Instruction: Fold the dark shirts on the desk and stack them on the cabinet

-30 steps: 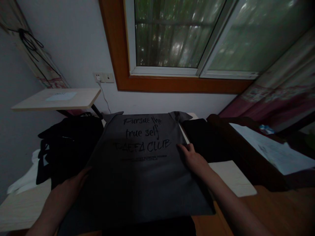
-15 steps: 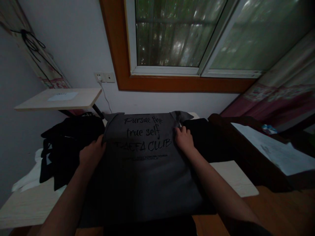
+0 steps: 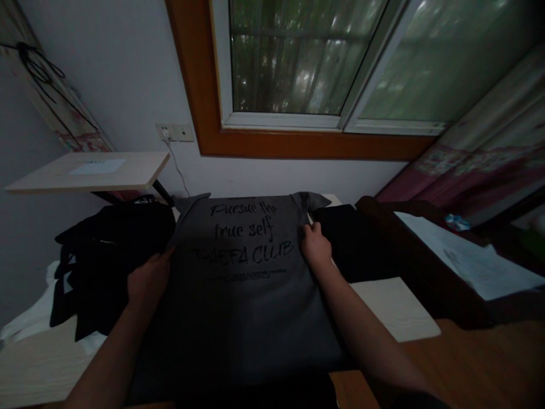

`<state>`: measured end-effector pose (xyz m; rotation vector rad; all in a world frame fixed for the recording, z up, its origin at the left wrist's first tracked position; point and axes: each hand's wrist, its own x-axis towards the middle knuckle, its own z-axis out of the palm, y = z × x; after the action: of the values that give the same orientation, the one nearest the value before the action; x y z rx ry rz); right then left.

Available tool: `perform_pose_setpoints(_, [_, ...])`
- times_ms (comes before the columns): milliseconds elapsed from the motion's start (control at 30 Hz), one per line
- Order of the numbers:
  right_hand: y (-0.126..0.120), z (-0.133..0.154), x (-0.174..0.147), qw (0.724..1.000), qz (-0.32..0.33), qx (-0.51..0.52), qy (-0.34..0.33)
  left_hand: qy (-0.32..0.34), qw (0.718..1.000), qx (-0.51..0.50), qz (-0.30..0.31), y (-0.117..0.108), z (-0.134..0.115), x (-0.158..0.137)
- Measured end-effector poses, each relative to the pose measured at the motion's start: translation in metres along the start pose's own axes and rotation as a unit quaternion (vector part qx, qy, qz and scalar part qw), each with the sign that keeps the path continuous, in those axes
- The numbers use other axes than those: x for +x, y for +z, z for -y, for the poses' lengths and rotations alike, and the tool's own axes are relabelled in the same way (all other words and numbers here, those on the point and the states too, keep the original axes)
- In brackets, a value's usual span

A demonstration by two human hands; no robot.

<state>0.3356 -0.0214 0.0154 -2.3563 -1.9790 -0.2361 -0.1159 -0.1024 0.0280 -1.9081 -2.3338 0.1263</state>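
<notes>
A dark grey T-shirt (image 3: pixel 251 307) lies spread over the desk, its black lettering facing up and its sleeves at the far end. My left hand (image 3: pixel 148 282) is closed on the shirt's left side edge, below the left sleeve. On the opposite side edge, my right hand (image 3: pixel 316 245) pinches the cloth just under the right sleeve. The shirt's near part hangs toward me in shadow, and its lower hem is hard to make out.
A heap of black clothes (image 3: pixel 110 250) sits on the light wooden desk (image 3: pixel 38 363) at left, under a small raised shelf (image 3: pixel 89 170). Folded black cloth (image 3: pixel 353 241) lies at right. Beyond it, a white sheet (image 3: pixel 464 258) rests on a dark brown surface.
My left hand has slid slightly toward me and left along the shirt's edge. My right hand has shifted a little toward me. The whole view has moved slightly.
</notes>
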Motion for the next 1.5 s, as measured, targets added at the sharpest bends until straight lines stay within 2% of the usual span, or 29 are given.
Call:
perform_pose_setpoints(267, [-0.001,-0.003,-0.017,1.000,0.004,-0.014,-0.003,-0.034,0.999,-0.022,0.037,0.002,0.012,-0.017])
perform_pose_setpoints(433, [-0.001,-0.007,-0.034,0.999,-0.033,-0.008,-0.017,-0.044,0.998,-0.015,0.051,0.001,0.013,-0.026])
perform_pose_setpoints(567, [-0.004,-0.013,-0.053,0.996,-0.075,0.018,-0.038,-0.039,0.999,-0.001,0.000,-0.007,0.004,-0.042])
perform_pose_setpoints(667, [-0.005,-0.020,-0.063,0.996,-0.076,0.033,-0.033,-0.034,0.999,-0.012,-0.019,-0.012,0.002,-0.058])
perform_pose_setpoints(900, [-0.009,-0.035,-0.067,0.999,-0.017,0.018,-0.026,-0.056,0.996,-0.017,0.063,0.003,0.027,-0.074])
perform_pose_setpoints(1233, [-0.010,-0.053,-0.091,0.995,0.047,-0.060,-0.071,0.005,0.987,-0.026,0.162,0.004,0.048,-0.085])
perform_pose_setpoints(1300, [-0.011,-0.052,-0.090,0.994,0.043,-0.065,-0.072,0.004,0.988,-0.016,0.153,0.002,0.048,-0.081])
perform_pose_setpoints(1500, [-0.017,-0.036,-0.061,0.995,0.008,-0.073,-0.065,0.037,0.998,0.025,0.039,-0.016,0.022,-0.045])
